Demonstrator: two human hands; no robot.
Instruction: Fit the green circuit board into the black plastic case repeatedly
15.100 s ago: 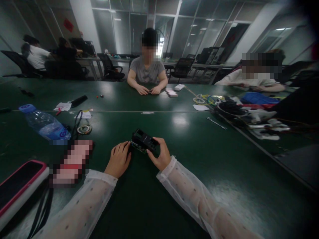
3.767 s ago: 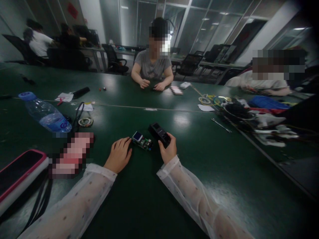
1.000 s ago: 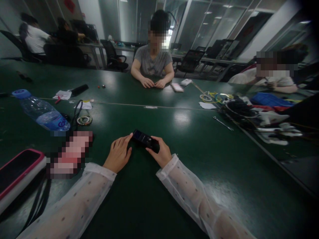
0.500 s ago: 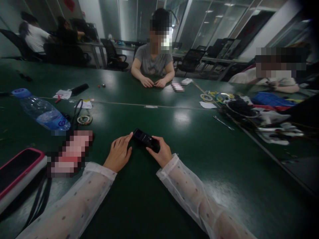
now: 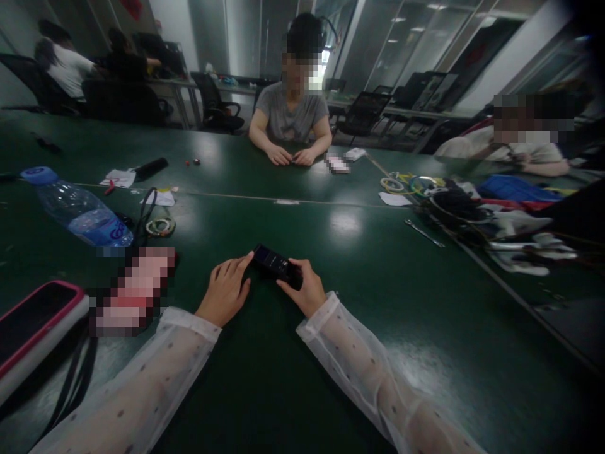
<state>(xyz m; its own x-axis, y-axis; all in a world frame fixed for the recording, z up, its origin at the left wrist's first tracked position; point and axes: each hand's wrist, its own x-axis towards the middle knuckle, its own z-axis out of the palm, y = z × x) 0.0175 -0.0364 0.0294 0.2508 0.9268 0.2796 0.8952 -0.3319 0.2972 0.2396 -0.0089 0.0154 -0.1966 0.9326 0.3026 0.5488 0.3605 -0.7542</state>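
A small black handheld device (image 5: 273, 260) with a little screen and keys lies slantwise over the green table (image 5: 265, 378) in front of me. My right hand (image 5: 305, 287) holds its right end between thumb and fingers, covering part of it. At the other end, the index fingertip of my left hand (image 5: 227, 287) touches the device's edge near the screen. The remaining left fingers are stretched out and hold nothing. Whether the device rests on the table or is slightly raised, I cannot tell.
To my left are a water bottle (image 5: 78, 211), a blurred-out pink phone-shaped item (image 5: 137, 290), a pink-edged case (image 5: 57, 321) and bracelets (image 5: 161, 227). A wrench (image 5: 424, 233) and heaped cables (image 5: 454, 205) lie to the right. A person (image 5: 290, 113) sits opposite.
My hands and the black device stay essentially where they were. The head of the person at the right has shifted slightly.
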